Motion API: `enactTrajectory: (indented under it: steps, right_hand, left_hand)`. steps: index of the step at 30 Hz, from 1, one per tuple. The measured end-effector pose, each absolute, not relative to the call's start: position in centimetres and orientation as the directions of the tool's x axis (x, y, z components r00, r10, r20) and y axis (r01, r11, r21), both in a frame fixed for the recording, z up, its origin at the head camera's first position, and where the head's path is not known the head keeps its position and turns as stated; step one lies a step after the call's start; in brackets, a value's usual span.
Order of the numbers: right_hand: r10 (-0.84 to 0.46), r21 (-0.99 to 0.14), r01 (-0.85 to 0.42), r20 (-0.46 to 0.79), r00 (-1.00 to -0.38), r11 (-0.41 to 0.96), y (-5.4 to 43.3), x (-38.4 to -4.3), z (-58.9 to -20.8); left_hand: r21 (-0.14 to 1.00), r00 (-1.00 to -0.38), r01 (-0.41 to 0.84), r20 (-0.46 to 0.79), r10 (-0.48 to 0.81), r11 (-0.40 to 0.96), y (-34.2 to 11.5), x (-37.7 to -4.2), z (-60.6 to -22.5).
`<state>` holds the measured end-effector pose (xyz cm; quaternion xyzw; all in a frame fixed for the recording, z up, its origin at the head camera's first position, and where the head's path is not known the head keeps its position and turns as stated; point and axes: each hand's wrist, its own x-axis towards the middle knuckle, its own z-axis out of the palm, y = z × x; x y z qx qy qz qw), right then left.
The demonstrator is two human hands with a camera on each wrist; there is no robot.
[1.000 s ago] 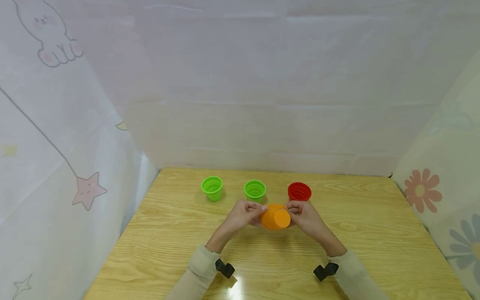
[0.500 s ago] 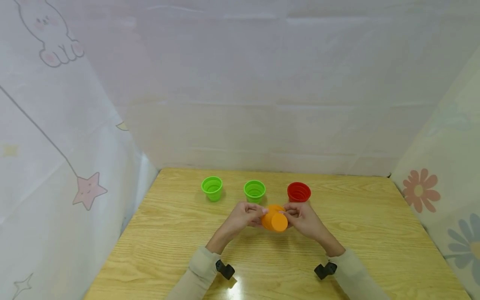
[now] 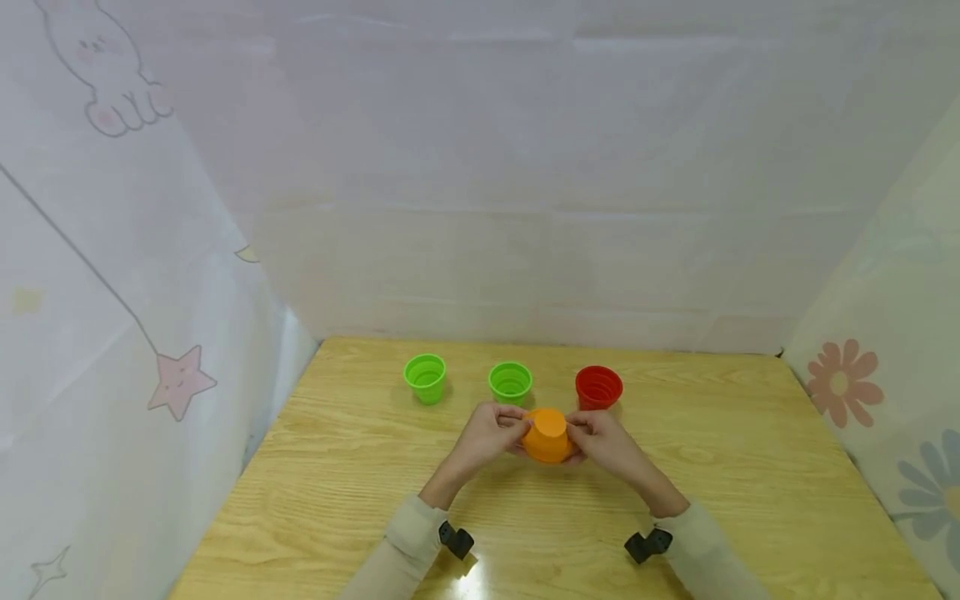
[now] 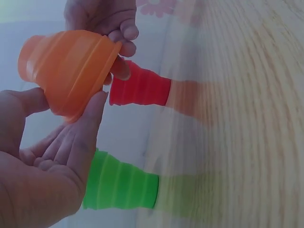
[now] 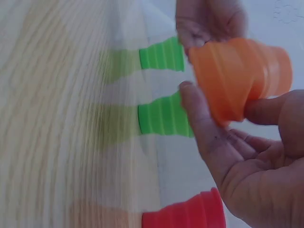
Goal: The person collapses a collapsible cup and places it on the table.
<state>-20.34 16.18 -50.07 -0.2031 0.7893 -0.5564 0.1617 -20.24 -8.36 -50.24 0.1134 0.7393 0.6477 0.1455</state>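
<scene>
An orange collapsible cup point(image 3: 548, 437) is held above the table, tipped over so its base points up and toward the head camera. My left hand point(image 3: 484, 439) pinches its left side between thumb and fingers. On the other side my right hand point(image 3: 609, 443) grips it, the thumb pressing the ribbed wall, as the right wrist view shows. In that view the wall of the orange cup point(image 5: 232, 76) looks dented beside the thumb. From the left wrist, the wide rim of the orange cup point(image 4: 97, 85) faces the table, with fingertips at the rim.
Behind the hands a red cup point(image 3: 598, 388) stands upright, with a green cup point(image 3: 510, 382) to its left. Another green cup point(image 3: 425, 378) stands farther left. All are on the wooden table point(image 3: 337, 483), which meets patterned cloth walls point(image 3: 555, 250) at the back and sides.
The orange cup's base has tilted upward, away from the person, and the cup now looks shorter. Both hands have kept their hold, their fingers shifting slightly on it. The other cups stay put.
</scene>
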Motion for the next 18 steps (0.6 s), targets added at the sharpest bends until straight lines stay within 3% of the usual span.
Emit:
enactTrajectory:
  steps: [9, 18]
  right_hand:
    - [-0.416, -0.963, 0.052, -0.162, -0.895, 0.263, 15.7, -19.6, -50.3]
    - [-0.439, -0.987, 0.117, -0.152, -0.885, 0.107, 15.7, -19.4, -50.8]
  left_hand:
    - [0.981, -0.96, -0.006, -0.06, 0.275, 0.196, -7.5, -20.0, -50.2]
    - [0.981, -0.974, 0.022, -0.023, 0.226, 0.194, -7.4, -20.4, -50.6]
